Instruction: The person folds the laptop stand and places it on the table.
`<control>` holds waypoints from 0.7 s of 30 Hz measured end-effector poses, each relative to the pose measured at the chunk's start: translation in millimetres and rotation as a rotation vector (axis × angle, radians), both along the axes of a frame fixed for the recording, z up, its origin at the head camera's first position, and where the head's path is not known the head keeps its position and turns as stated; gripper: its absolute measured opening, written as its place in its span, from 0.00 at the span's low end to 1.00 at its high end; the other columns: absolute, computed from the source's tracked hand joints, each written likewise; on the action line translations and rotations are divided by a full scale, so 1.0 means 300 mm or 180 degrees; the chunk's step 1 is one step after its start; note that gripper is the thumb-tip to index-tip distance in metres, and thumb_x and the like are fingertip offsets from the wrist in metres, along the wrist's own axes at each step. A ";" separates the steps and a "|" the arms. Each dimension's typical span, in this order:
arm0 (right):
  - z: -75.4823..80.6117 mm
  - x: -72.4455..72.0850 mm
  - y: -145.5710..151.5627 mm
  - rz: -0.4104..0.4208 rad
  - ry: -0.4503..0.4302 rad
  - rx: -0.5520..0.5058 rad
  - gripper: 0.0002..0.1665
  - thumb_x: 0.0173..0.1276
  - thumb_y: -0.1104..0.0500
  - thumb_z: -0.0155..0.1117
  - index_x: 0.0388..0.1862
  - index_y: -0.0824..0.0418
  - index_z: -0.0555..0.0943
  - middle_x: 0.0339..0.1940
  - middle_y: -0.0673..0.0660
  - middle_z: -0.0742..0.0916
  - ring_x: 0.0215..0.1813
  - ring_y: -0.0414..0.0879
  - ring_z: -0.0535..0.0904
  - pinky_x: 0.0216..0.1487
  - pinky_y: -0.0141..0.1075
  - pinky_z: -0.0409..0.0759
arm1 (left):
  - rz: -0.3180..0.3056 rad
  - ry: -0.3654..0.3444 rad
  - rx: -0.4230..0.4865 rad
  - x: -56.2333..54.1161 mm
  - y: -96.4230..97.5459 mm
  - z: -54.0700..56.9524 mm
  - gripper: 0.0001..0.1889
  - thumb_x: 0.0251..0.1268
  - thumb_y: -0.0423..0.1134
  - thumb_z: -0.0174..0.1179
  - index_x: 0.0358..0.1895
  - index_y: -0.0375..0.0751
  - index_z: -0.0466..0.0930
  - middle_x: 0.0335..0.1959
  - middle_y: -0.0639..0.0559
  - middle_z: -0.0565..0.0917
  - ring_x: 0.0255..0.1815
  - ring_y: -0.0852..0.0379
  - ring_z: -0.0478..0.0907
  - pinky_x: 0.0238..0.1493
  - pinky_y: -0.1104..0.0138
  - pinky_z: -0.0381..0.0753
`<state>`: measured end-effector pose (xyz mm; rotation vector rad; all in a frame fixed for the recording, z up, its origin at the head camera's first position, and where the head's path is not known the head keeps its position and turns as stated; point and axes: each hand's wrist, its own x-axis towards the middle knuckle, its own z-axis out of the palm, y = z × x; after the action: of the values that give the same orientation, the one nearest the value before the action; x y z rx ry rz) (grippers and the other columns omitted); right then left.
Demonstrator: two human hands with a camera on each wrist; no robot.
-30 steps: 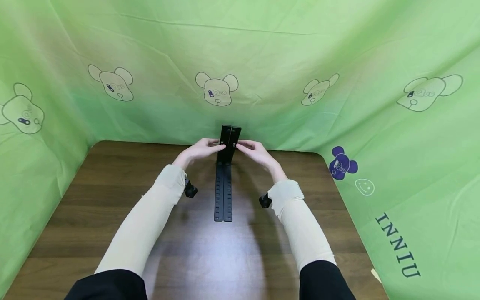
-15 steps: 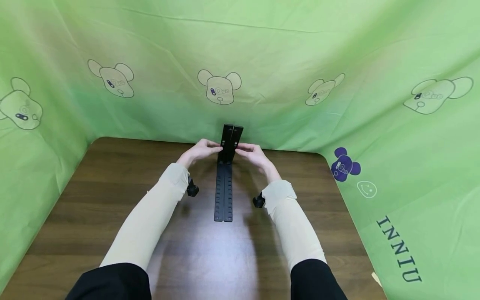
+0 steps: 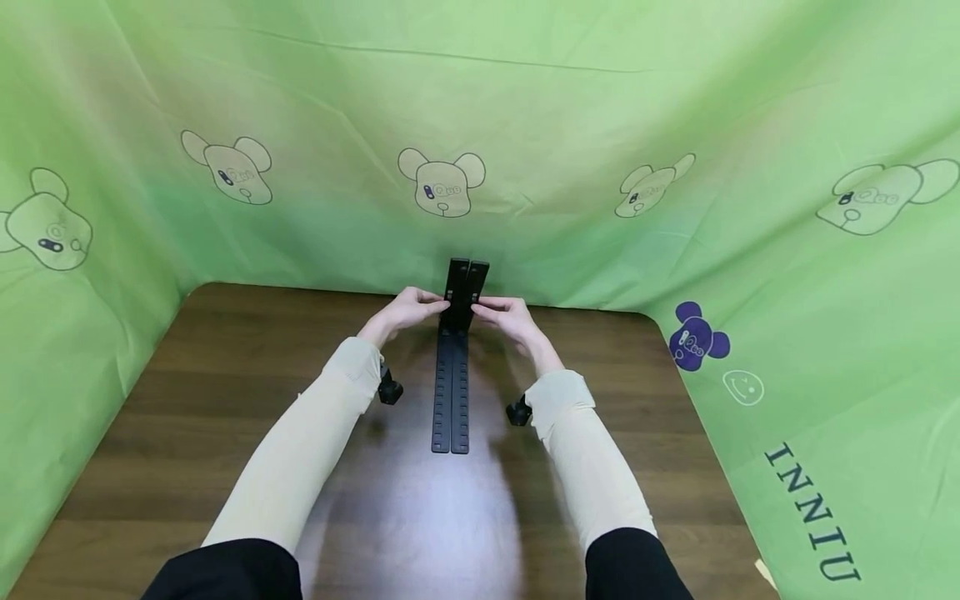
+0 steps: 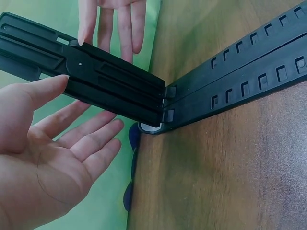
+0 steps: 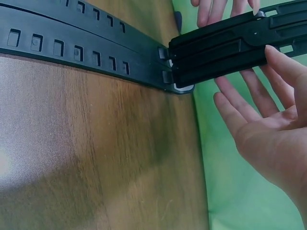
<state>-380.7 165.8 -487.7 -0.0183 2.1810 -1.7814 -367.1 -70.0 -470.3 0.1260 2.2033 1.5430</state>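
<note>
A black folding laptop stand (image 3: 451,392) lies with its two slotted bars side by side on the table. At the far end its hinged arms (image 4: 110,72) stand tilted up from the bars. My left hand (image 3: 408,312) pinches the left edge of these arms, thumb on the near face and fingers behind. On the opposite edge, my right hand (image 3: 513,321) pinches likewise, its thumb (image 5: 280,62) near a small slot. In both wrist views the raised arms meet the bars at a hinge. Some fingertips are hidden behind the arms.
The brown wooden table (image 3: 225,400) ends just behind the stand. A green curtain (image 3: 330,208) with bear outlines hangs along the back and sides. Black wrist cameras (image 3: 391,390) jut inward beneath the sleeves.
Both hands have slid slightly lower along the raised arms, and the right wrist has come a little closer to the stand. The head view has shifted slightly.
</note>
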 end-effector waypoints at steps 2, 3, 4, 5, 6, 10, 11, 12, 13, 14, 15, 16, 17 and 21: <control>-0.001 0.005 0.001 0.0007 0.0011 -0.0032 0.27 0.83 0.65 0.64 0.76 0.74 0.75 0.75 0.73 0.80 0.77 0.69 0.78 0.84 0.56 0.74 | 0.0020 0.0001 -0.0006 0.006 -0.002 -0.003 0.30 0.88 0.49 0.57 0.80 0.34 0.73 0.83 0.36 0.74 0.88 0.38 0.65 0.91 0.46 0.62; -0.001 0.008 0.001 0.0006 0.0004 -0.0024 0.27 0.83 0.65 0.64 0.76 0.74 0.76 0.75 0.73 0.80 0.77 0.70 0.77 0.84 0.56 0.74 | 0.0028 0.0002 -0.0011 0.009 -0.003 -0.004 0.30 0.88 0.49 0.57 0.80 0.34 0.73 0.83 0.36 0.74 0.88 0.38 0.65 0.91 0.46 0.62; -0.002 0.011 0.002 -0.0005 -0.0010 -0.0041 0.27 0.83 0.65 0.65 0.76 0.74 0.75 0.75 0.73 0.80 0.78 0.71 0.77 0.84 0.55 0.74 | 0.0035 0.0002 -0.0008 0.012 -0.003 -0.005 0.29 0.87 0.49 0.57 0.80 0.34 0.74 0.83 0.37 0.74 0.88 0.39 0.65 0.91 0.46 0.62; -0.003 0.014 0.002 -0.0019 -0.0037 -0.0058 0.27 0.83 0.65 0.65 0.76 0.74 0.75 0.76 0.73 0.79 0.78 0.71 0.76 0.84 0.54 0.74 | 0.0039 0.0005 -0.0001 0.015 -0.004 -0.008 0.29 0.87 0.49 0.57 0.79 0.35 0.74 0.82 0.37 0.74 0.88 0.39 0.65 0.91 0.46 0.62; -0.004 0.017 0.003 -0.0037 -0.0072 -0.0081 0.28 0.83 0.65 0.65 0.76 0.73 0.75 0.76 0.73 0.79 0.78 0.71 0.76 0.84 0.54 0.75 | 0.0044 0.0005 0.0016 0.018 -0.004 -0.011 0.29 0.87 0.49 0.58 0.79 0.34 0.75 0.82 0.37 0.75 0.87 0.39 0.66 0.91 0.47 0.63; -0.014 0.032 0.004 -0.0188 -0.0244 -0.0384 0.29 0.81 0.69 0.65 0.77 0.75 0.74 0.74 0.73 0.79 0.72 0.64 0.83 0.81 0.52 0.77 | 0.0059 -0.0072 0.0255 0.035 0.000 -0.025 0.29 0.87 0.47 0.59 0.78 0.30 0.75 0.78 0.34 0.78 0.84 0.39 0.72 0.89 0.49 0.68; -0.018 0.036 0.004 -0.0230 -0.0278 -0.0489 0.29 0.80 0.71 0.64 0.77 0.76 0.73 0.72 0.73 0.80 0.68 0.61 0.88 0.80 0.52 0.78 | 0.0075 -0.0104 0.0345 0.040 0.001 -0.029 0.29 0.86 0.46 0.59 0.78 0.29 0.74 0.77 0.33 0.79 0.83 0.38 0.73 0.88 0.49 0.69; -0.021 0.041 0.004 -0.0266 -0.0300 -0.0601 0.29 0.80 0.73 0.64 0.76 0.77 0.73 0.70 0.72 0.82 0.63 0.57 0.91 0.78 0.51 0.80 | 0.0105 -0.0146 0.0462 0.044 0.003 -0.033 0.29 0.86 0.44 0.60 0.78 0.27 0.74 0.76 0.32 0.79 0.82 0.38 0.74 0.87 0.49 0.70; -0.025 0.045 0.004 -0.0297 -0.0319 -0.0715 0.29 0.79 0.75 0.63 0.76 0.77 0.72 0.67 0.72 0.83 0.58 0.52 0.94 0.75 0.49 0.82 | 0.0136 -0.0193 0.0577 0.049 0.005 -0.036 0.28 0.86 0.42 0.60 0.77 0.26 0.73 0.76 0.31 0.79 0.82 0.37 0.75 0.87 0.49 0.70; -0.029 0.050 0.004 -0.0317 -0.0332 -0.0841 0.29 0.78 0.77 0.62 0.76 0.79 0.72 0.64 0.71 0.85 0.53 0.48 0.95 0.73 0.47 0.85 | 0.0172 -0.0233 0.0680 0.053 0.007 -0.039 0.28 0.86 0.41 0.60 0.77 0.24 0.73 0.76 0.30 0.79 0.81 0.37 0.75 0.87 0.49 0.71; -0.033 0.055 0.004 -0.0325 -0.0325 -0.0920 0.29 0.78 0.78 0.62 0.76 0.79 0.71 0.60 0.69 0.88 0.47 0.43 0.96 0.70 0.44 0.87 | 0.0210 -0.0277 0.0784 0.057 0.009 -0.043 0.27 0.86 0.39 0.60 0.77 0.23 0.73 0.76 0.29 0.78 0.81 0.37 0.75 0.87 0.49 0.71; -0.036 0.059 0.004 -0.0324 -0.0313 -0.0980 0.30 0.77 0.79 0.62 0.76 0.80 0.70 0.57 0.66 0.91 0.43 0.40 0.95 0.66 0.41 0.90 | 0.0250 -0.0307 0.0864 0.060 0.010 -0.046 0.27 0.85 0.38 0.60 0.76 0.23 0.73 0.76 0.29 0.78 0.81 0.37 0.75 0.86 0.49 0.71; -0.039 0.063 0.005 -0.0321 -0.0306 -0.1049 0.30 0.76 0.79 0.61 0.75 0.80 0.70 0.53 0.62 0.93 0.41 0.39 0.94 0.62 0.39 0.91 | 0.0280 -0.0336 0.0929 0.063 0.012 -0.048 0.27 0.85 0.38 0.60 0.76 0.23 0.74 0.76 0.29 0.78 0.81 0.37 0.75 0.86 0.49 0.71; -0.050 0.076 0.010 -0.0288 -0.0245 -0.1221 0.26 0.75 0.81 0.61 0.70 0.77 0.77 0.39 0.51 0.96 0.39 0.40 0.94 0.52 0.33 0.94 | 0.0341 -0.0412 0.1066 0.070 0.015 -0.053 0.26 0.84 0.38 0.62 0.75 0.23 0.75 0.77 0.30 0.78 0.81 0.38 0.75 0.86 0.49 0.71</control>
<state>-358.0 168.9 -502.6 0.0602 1.7842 -2.1868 -346.0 -65.6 -486.4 0.0095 1.8652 1.9137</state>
